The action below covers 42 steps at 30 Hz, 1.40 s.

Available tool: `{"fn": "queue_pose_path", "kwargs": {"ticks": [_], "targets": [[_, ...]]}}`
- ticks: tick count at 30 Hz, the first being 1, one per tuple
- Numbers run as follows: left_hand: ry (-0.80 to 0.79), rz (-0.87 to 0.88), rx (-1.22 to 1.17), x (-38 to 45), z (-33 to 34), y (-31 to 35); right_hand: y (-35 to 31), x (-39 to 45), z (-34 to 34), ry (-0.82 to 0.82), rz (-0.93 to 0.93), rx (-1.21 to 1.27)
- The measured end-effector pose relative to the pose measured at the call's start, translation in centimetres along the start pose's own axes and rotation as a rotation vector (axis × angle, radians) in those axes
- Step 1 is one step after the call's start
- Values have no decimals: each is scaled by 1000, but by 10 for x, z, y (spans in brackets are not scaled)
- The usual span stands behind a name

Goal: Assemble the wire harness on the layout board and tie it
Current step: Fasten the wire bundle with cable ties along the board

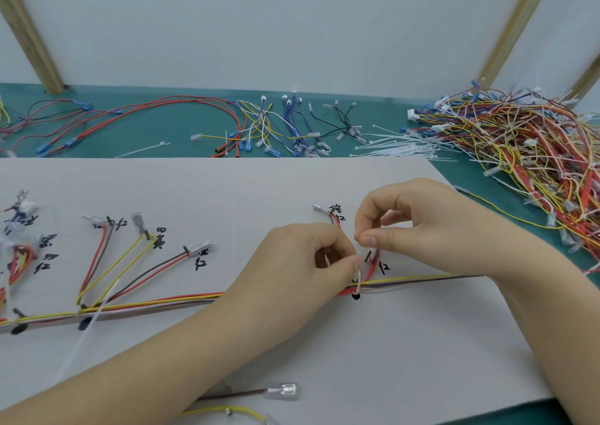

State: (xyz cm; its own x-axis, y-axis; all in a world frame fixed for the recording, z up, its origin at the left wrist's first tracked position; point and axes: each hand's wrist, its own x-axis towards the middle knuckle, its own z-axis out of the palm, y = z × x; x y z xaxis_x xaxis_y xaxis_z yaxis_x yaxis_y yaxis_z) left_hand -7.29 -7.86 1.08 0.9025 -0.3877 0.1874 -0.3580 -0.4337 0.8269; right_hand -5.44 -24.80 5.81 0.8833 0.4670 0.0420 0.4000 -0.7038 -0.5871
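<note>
White layout board on green desk, black handwritten Chinese labels beside wire ends: 红 legible near several, 黄 by yellow pair, others blurred. Wire harness runs left-right along board's middle. Left hand fingers curled, pinching white cable tie looped round harness trunk. Right hand curled, thumb and forefinger pinching tie's upper end just above. Spare cable ties and loose wire pile at desk's far right.

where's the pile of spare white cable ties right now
In the head view, the spare cable ties lie on the green mat beyond the layout board's far right corner, against the big wire heap.
</note>
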Motion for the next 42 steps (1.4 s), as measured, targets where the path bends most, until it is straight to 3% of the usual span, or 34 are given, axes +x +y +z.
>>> {"fn": "queue_pose_path", "kwargs": {"ticks": [14,22,35,42], "targets": [[-75,33,77,-2,-1,5,3,1,1,93,13,101],[-108,45,112,-2,-1,5,1,0,0,44,36,418],[-113,148,338,-1,2,3,0,1,4,-4,14,704],[-64,51,197,-5,1,5,5,2,0,-29,23,663]]}}
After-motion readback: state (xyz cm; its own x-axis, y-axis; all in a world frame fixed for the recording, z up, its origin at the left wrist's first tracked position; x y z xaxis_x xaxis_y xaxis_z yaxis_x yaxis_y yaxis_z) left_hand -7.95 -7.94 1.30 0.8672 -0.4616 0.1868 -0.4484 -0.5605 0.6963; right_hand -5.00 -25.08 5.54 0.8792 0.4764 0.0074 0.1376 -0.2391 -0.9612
